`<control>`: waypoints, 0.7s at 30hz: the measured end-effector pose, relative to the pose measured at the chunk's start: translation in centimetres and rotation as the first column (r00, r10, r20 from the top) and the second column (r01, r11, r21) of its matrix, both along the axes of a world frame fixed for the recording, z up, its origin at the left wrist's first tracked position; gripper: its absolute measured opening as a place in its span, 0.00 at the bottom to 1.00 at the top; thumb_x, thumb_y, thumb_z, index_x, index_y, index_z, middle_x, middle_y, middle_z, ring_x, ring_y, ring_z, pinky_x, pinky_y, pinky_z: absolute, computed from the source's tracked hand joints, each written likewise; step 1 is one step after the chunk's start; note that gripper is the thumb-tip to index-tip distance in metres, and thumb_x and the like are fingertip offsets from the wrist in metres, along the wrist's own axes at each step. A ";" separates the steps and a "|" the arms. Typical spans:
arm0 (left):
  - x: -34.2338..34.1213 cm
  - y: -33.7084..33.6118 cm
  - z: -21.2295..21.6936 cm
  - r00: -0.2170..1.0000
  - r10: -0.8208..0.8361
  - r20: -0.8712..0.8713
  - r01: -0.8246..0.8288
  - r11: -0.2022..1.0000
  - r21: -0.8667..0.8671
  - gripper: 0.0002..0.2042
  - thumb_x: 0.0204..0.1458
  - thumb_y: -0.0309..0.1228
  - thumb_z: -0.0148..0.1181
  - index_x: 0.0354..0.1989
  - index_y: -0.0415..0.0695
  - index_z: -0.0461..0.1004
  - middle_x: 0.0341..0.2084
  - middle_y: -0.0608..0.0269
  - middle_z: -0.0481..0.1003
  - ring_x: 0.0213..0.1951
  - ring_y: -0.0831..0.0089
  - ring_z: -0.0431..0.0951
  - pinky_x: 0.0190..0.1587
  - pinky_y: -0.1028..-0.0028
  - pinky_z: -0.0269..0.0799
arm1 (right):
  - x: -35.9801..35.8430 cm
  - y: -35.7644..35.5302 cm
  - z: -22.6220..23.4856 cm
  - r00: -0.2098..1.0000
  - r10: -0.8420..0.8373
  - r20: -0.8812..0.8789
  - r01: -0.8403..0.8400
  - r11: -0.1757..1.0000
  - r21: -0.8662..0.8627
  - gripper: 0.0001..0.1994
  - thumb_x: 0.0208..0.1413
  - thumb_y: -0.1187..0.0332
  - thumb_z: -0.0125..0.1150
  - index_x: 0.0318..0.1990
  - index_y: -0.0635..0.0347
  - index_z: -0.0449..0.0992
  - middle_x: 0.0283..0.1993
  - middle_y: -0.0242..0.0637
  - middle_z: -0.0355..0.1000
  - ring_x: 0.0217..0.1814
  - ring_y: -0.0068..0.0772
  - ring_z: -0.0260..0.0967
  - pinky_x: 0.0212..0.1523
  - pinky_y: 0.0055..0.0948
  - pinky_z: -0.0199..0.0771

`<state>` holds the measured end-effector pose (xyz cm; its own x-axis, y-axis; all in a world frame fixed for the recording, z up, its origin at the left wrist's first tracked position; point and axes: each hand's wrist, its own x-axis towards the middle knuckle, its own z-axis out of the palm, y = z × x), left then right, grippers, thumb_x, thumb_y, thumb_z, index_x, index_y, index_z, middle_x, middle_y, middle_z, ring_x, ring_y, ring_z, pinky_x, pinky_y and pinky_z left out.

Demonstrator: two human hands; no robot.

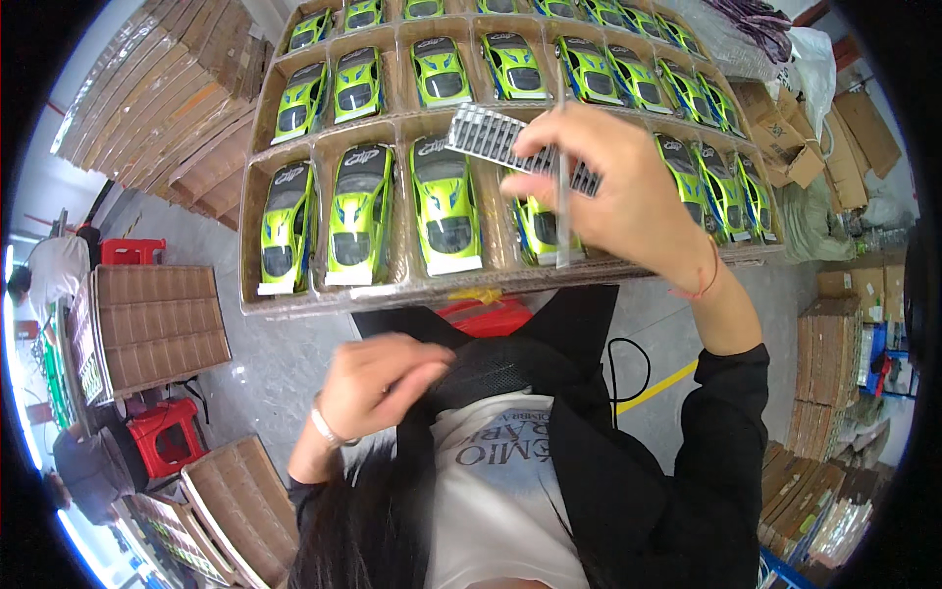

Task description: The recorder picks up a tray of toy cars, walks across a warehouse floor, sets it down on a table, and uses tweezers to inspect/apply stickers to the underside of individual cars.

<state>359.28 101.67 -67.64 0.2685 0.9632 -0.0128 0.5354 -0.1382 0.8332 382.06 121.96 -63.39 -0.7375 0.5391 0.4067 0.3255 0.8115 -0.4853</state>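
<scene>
Right hand (628,196), at one o'clock, pinching a striped sticker sheet (515,147) and thin clear strip (563,211) above a cardboard tray (324,299) of green toy car bodies (360,211); left hand (378,383), at seven o'clock, loosely curled, holding nothing visible, against black strap (491,368).

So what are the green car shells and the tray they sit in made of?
The car shells look like thin glossy plastic: light glints off their green paint. The tray looks like matte brown cardboard, with thin divider walls and a rough edge.
</scene>
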 end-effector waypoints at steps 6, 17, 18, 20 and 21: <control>2.4 7.7 4.3 0.832 0.285 -0.476 0.155 0.705 0.692 0.19 0.42 0.21 0.62 0.46 0.43 0.75 0.43 0.62 0.76 0.38 0.63 0.76 0.36 0.70 0.74 | 4.2 2.0 -0.9 0.959 -0.046 -0.279 -0.009 0.981 -0.192 0.10 0.62 0.65 0.59 0.37 0.64 0.75 0.27 0.36 0.71 0.28 0.24 0.65 0.30 0.26 0.64; 3.5 15.3 2.7 0.591 0.390 -0.706 0.249 0.745 0.619 0.18 0.47 0.25 0.62 0.49 0.48 0.75 0.42 0.67 0.78 0.40 0.67 0.79 0.39 0.69 0.77 | 6.4 0.5 -1.7 0.956 0.054 -0.287 -0.186 0.871 -0.455 0.12 0.65 0.66 0.55 0.40 0.68 0.76 0.35 0.36 0.76 0.38 0.24 0.71 0.44 0.24 0.70; 3.6 15.0 2.8 0.657 0.355 -0.665 0.241 0.737 0.631 0.18 0.47 0.25 0.62 0.49 0.48 0.76 0.42 0.66 0.78 0.39 0.67 0.79 0.38 0.69 0.77 | 6.8 0.3 -1.5 0.955 0.031 -0.294 -0.170 0.872 -0.459 0.12 0.65 0.66 0.55 0.40 0.67 0.76 0.36 0.35 0.76 0.39 0.23 0.71 0.44 0.24 0.70; 3.7 14.4 2.8 0.758 0.272 -0.593 0.231 0.738 0.634 0.19 0.47 0.24 0.62 0.50 0.47 0.76 0.42 0.63 0.79 0.38 0.64 0.80 0.39 0.68 0.78 | 7.3 0.1 -1.1 0.959 -0.009 -0.284 -0.123 0.886 -0.447 0.15 0.67 0.62 0.51 0.42 0.66 0.76 0.35 0.35 0.75 0.39 0.23 0.70 0.45 0.24 0.69; 3.8 14.2 2.8 0.759 0.268 -0.594 0.233 0.740 0.631 0.19 0.47 0.24 0.62 0.50 0.47 0.76 0.42 0.63 0.79 0.38 0.64 0.80 0.39 0.68 0.78 | 7.4 0.3 -1.1 0.959 -0.013 -0.283 -0.121 0.885 -0.450 0.15 0.67 0.62 0.51 0.42 0.66 0.76 0.35 0.35 0.75 0.39 0.23 0.70 0.45 0.24 0.69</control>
